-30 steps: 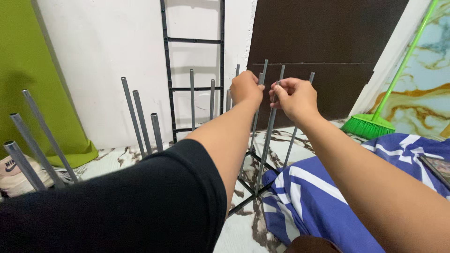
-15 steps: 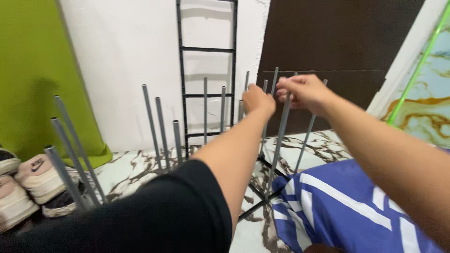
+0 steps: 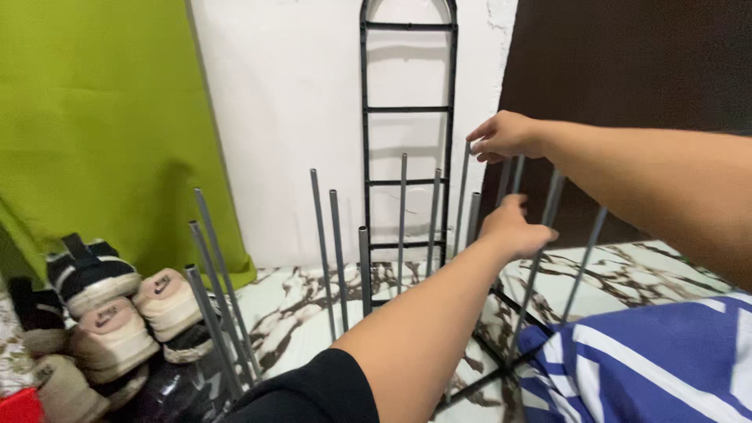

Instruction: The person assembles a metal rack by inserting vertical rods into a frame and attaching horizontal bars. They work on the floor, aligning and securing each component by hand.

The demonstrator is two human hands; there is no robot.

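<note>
Several thin grey metal rods (image 3: 338, 251) stand upright from a black base on the marble-patterned floor. My right hand (image 3: 505, 135) reaches in from the right and pinches the top end of one tall grey rod (image 3: 462, 196). Below it, my left hand (image 3: 513, 227), on an arm in a black sleeve, is curled around another slanted rod (image 3: 540, 258) at about mid height. A black ladder-shaped frame (image 3: 407, 110) leans against the white wall right behind the rods.
A pile of worn sneakers (image 3: 110, 313) lies at the lower left under a green hanging (image 3: 102, 117). A blue cloth with white stripes (image 3: 650, 360) covers the floor at the lower right. A dark brown door (image 3: 627, 63) stands behind my right arm.
My hands were side by side at the rod tops. Now they are apart: the left has dropped lower on a rod and the right sits at a rod tip. The view has swung left, showing the shoes.
</note>
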